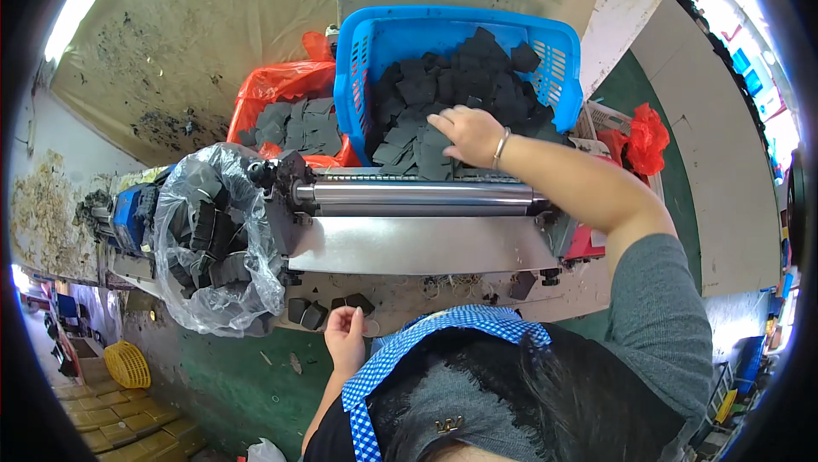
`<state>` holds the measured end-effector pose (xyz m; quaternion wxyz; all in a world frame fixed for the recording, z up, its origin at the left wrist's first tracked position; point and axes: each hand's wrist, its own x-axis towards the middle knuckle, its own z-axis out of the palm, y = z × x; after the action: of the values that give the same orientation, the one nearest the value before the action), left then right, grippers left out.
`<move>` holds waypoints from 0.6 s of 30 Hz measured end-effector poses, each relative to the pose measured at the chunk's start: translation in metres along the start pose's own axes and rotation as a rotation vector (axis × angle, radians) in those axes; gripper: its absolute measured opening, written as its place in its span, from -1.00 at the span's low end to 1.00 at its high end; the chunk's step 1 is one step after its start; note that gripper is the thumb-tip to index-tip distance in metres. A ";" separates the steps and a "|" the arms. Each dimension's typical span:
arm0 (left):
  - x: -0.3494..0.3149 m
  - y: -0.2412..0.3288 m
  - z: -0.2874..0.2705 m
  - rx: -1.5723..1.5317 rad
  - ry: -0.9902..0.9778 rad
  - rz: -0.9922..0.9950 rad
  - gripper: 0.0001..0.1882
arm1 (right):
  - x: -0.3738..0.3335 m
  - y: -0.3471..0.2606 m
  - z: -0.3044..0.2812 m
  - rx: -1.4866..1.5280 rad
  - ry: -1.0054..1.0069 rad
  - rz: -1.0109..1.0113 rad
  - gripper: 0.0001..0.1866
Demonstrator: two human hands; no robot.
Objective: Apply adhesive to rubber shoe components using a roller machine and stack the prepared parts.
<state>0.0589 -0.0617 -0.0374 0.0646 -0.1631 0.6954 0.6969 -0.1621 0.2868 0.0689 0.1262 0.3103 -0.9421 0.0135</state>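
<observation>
- Black flat pieces (413, 91) are heaped in the blue basket (460, 13), upper centre of the frame; the basket's near side cannot be made out behind them.
- More pieces are held in the red bag (264, 83) at upper left; the contents of the clear plastic bag (256, 313), left of centre, are partly blurred by its folds.
- The lower centre is covered by the person's head (477, 385).
- The right hand (467, 135) is laid over the heap, fingers loosely bent; whether a piece is gripped cannot be told.
- The left hand (345, 341), lower centre, is half curled just beside a dark piece (354, 301); contact cannot be confirmed.
</observation>
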 end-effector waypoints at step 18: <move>-0.023 -0.077 -0.036 0.059 0.351 -0.283 -0.90 | 0.068 0.097 0.058 0.070 0.157 -0.358 -0.33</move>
<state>0.1096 -0.0923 -0.1024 0.0444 -0.3760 0.6863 0.6210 -0.2852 0.3198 0.0348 0.1887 0.4752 -0.8581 0.0479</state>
